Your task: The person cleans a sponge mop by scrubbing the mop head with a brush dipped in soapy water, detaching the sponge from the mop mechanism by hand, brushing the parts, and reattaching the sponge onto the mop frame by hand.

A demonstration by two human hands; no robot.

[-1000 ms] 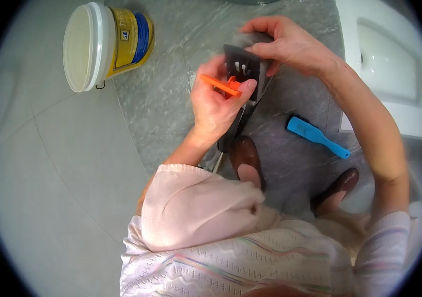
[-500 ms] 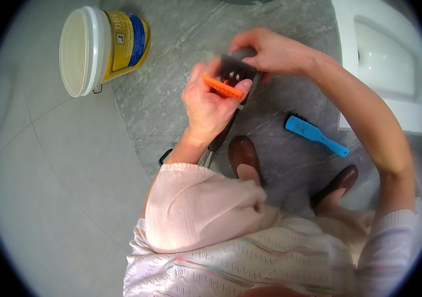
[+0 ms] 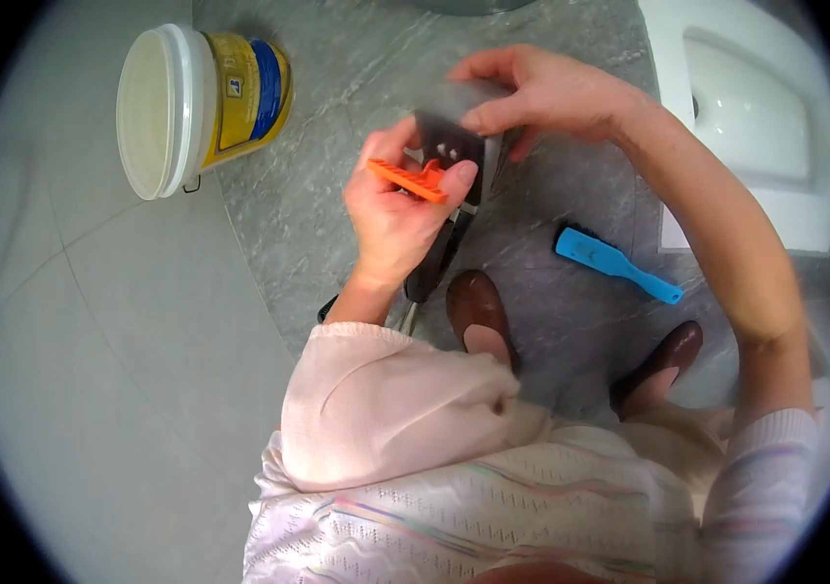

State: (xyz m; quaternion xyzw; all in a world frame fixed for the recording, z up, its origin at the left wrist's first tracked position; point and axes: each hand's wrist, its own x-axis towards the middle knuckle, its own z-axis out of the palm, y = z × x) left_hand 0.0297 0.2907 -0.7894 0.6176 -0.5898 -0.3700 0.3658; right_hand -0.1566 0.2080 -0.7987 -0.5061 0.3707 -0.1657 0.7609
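Note:
My left hand is closed around a dark, long-bodied tool with a flat black head; its exact kind is unclear. In the same hand, an orange toothed plastic piece, comb-like, lies across the head under my thumb. A thin metal rod shows at the tool's lower end. My right hand is at the far side of the head with thumb and fingers apart. Its thumb meets the head's edge, beside a blurred grey part.
A yellow and blue bucket with a white rim lies on its side at the upper left. A blue-handled brush rests on the grey tiled floor. A white basin stands at the right. My brown shoes are below the tool.
My left hand and the tool have shifted slightly left, and the orange piece has tilted. My right hand's fingers have spread from their closer hold on the grey part.

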